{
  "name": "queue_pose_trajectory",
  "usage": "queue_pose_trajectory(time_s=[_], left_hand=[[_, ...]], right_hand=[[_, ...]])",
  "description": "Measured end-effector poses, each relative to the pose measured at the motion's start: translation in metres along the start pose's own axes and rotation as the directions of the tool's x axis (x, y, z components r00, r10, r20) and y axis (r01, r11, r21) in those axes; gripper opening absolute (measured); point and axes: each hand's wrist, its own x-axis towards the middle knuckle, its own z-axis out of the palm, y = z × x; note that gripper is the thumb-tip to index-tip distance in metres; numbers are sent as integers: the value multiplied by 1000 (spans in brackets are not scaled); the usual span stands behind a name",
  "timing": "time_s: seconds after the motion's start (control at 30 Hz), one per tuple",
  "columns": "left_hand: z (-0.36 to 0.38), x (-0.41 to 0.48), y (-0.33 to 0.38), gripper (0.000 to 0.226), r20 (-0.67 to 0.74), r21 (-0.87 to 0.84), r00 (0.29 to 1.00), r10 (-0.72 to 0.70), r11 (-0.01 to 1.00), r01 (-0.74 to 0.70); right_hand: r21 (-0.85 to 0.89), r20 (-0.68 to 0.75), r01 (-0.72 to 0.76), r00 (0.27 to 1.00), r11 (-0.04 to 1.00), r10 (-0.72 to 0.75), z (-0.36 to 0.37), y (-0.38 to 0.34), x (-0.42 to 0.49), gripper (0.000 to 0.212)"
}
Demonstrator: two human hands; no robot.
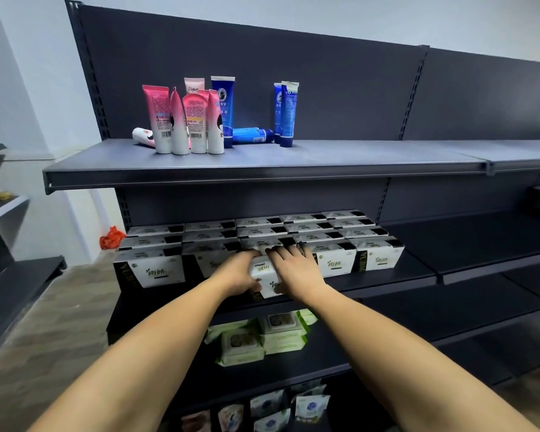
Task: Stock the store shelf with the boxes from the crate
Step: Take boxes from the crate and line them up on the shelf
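- Nearest, down at 6 o'clock, pouches (310,406) stand on the bottom shelf and packs of wipes (247,347) lie one level up. Neither looks part of this job.
- Both arms reach to the middle shelf (396,275). The left hand (236,272) has its fingers curled round the left side of a white box (264,277). The right hand (296,269) lies over the top, fingers bent over the far edge and thumb on the front face. The box is clasped between them, tilted, its near end out over the shelf's front lip.
- I'd say the step is seating this box in the front row of stocked boxes (334,260), with neighbours close at 9 and 3 o'clock.
- The next move likely calls for levelling it and pushing straight toward 12 until its face lines up, then drawing the fingers out of tight side gaps.
- The lip below is the edge to mind; the upper shelf (262,177) overhangs the slot. Bare shelf runs on at 3 o'clock.
- Farthest, at 12 o'clock, tubes (184,120) stand on top. The crate is out of sight.
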Motion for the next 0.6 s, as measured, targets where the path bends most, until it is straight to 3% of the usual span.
queue_pose_trajectory(time_s=[0.2, 0.33, 0.43, 0.6], left_hand=[[-2, -7, -6, 90, -21, 19, 1000, -3, 1000, 3], [1, -18, -28, 100, 32, 226, 986, -161, 963, 150], [4, -27, -46, 95, 19, 342, 979, -205, 921, 186], [6, -27, -57, 87, -22, 368, 984, -175, 914, 171]], right_hand=[[-5, 2, 27, 1000, 1000, -27, 6, -7, 2, 82], [28, 37, -16, 999, 999, 15, 20, -10, 4, 71], [75, 76, -56, 996, 996, 50, 30, -11, 2, 75], [38, 78, -80, 994, 996, 77, 44, -19, 4, 82]])
